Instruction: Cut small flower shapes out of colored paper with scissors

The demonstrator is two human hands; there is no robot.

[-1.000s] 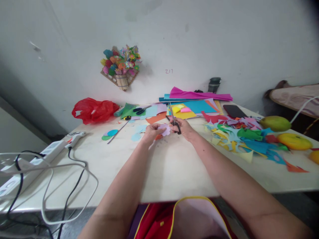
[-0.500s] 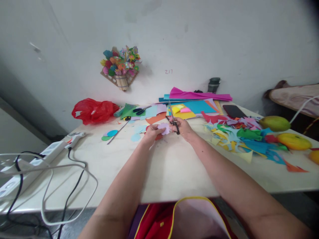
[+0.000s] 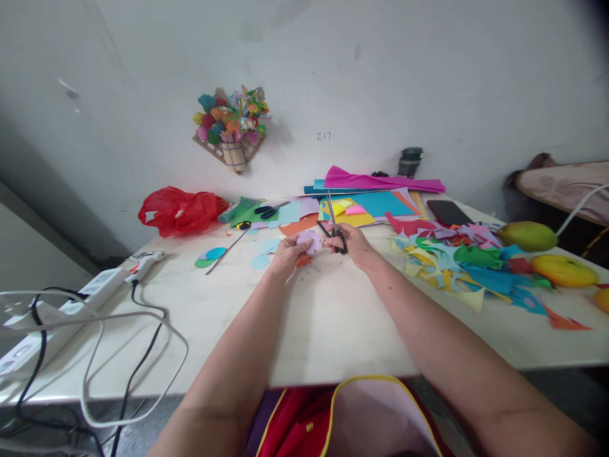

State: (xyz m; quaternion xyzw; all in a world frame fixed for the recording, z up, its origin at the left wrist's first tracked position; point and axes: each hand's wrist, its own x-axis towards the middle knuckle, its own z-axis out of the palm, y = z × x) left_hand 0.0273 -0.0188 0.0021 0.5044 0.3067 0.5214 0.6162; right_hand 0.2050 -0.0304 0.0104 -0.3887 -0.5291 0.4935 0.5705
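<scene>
Between the thumb and fingers of my left hand (image 3: 287,255) is a lilac paper cutout (image 3: 310,240) with a scalloped edge. My right hand (image 3: 354,243) grips black-handled scissors (image 3: 332,212), whose blades point away toward the wall. The scissors stand just to the right of the paper, apart from it. Under and beside my left hand lie light blue paper circles (image 3: 260,261) and an orange paper piece (image 3: 303,261). Small lilac snippets are scattered on the table below the cutout.
Colored paper sheets (image 3: 375,204) and a second pair of scissors (image 3: 271,209) lie at the back. Paper scraps (image 3: 451,260), a phone (image 3: 448,212) and mangoes (image 3: 561,270) are on the right. A red plastic bag (image 3: 178,211) and a power strip (image 3: 90,295) with loose cables occupy the left.
The scissors have turned a little in my right hand, and their blades sit slightly farther right. My left hand has shifted slightly left with the lilac paper, turning it a bit.
</scene>
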